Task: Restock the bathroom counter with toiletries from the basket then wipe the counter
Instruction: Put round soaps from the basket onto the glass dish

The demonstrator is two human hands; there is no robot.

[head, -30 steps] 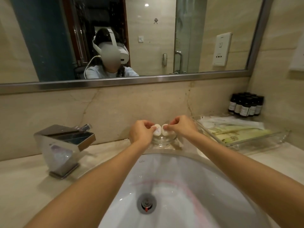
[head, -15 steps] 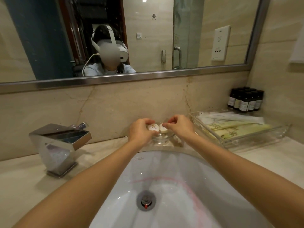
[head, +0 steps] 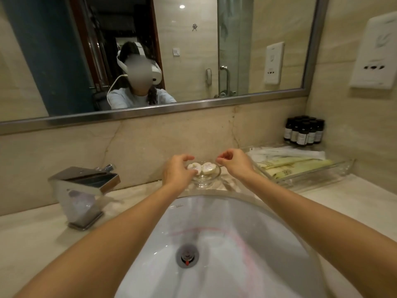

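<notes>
Two round white wrapped soaps, the left soap [head: 194,167] and the right soap [head: 208,167], lie side by side in a small clear glass dish [head: 203,181] on the counter behind the basin. My left hand [head: 178,171] hovers at the dish's left rim, fingers loosely curled, its lower fingers near or touching the left soap. Just right of the dish, my right hand [head: 234,163] is lifted with loosely curled fingers and holds nothing. A clear tray [head: 318,176] of wrapped toiletries sits to the right.
A white basin [head: 214,244] lies under my forearms. A chrome faucet [head: 82,190] stands at the left on the marble counter [head: 343,203]. Several dark small bottles [head: 304,131] cluster in the back right corner. A mirror spans the wall; a white wall dispenser [head: 374,50] hangs at right.
Both hands let go of the two soaps, which now lie in the glass dish. My hands have drawn apart to either side of it.
</notes>
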